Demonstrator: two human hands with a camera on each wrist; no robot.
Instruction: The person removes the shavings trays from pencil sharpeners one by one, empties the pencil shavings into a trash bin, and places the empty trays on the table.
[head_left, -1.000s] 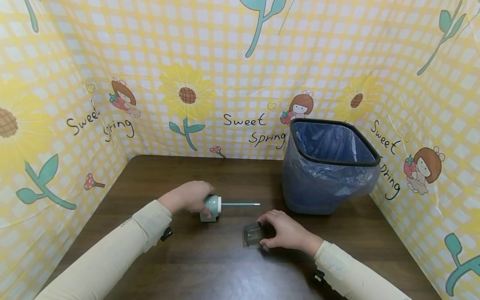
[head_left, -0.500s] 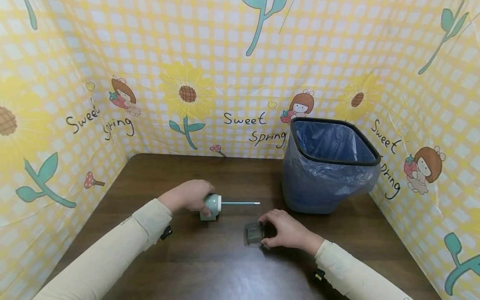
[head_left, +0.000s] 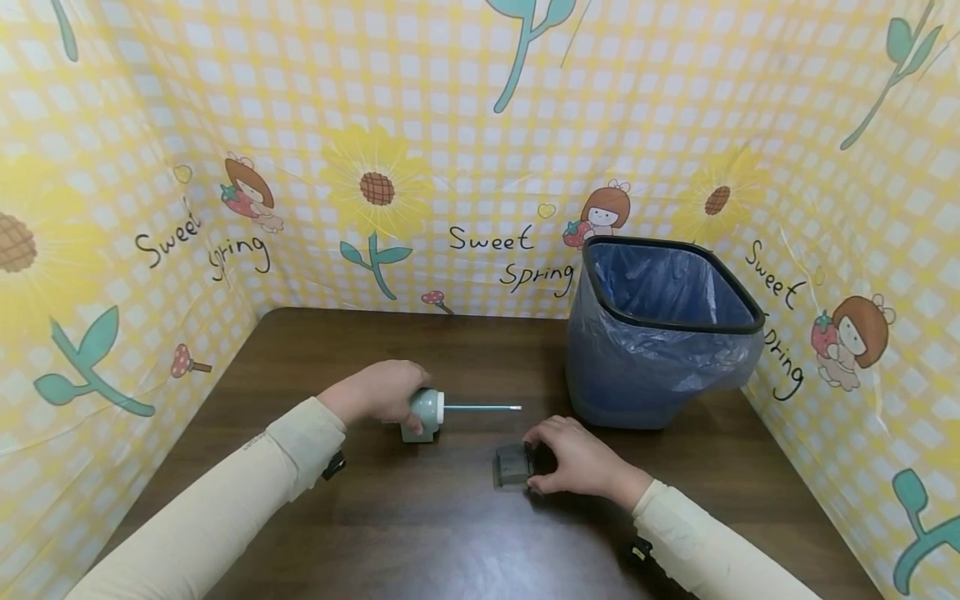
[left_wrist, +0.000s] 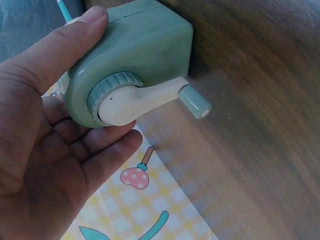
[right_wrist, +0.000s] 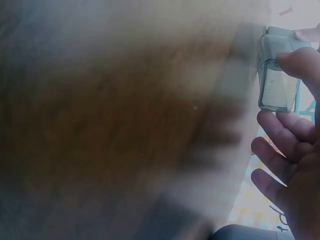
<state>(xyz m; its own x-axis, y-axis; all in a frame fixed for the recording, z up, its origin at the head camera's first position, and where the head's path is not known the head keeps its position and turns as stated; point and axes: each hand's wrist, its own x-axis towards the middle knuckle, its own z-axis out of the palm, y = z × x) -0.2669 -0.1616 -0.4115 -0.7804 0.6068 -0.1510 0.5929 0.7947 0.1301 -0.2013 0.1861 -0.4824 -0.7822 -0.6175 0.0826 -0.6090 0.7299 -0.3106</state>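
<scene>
My left hand (head_left: 384,392) grips a green crank pencil sharpener (head_left: 428,407) on the brown table. A blue pencil (head_left: 480,407) sticks out of its white front, pointing right. In the left wrist view, the white crank (left_wrist: 145,100) hangs free beside the fingers; the thumb lies across the green body. To the right, my right hand (head_left: 581,460) pinches a see-through grey shavings drawer (head_left: 513,465) between thumb and fingers, apart from the sharpener. That clear drawer (right_wrist: 272,87) also shows in the right wrist view. Whether it contains shavings, I cannot tell.
A bin (head_left: 618,383) with a blue liner and black rim stands at the back right of the brown table (head_left: 360,533). Yellow checked cloth (head_left: 465,167) with printed flowers encloses the table at the back and both sides.
My right hand has shifted slightly right with the drawer, and the drawer has tilted a little. My left hand and the sharpener stay about where they were.
</scene>
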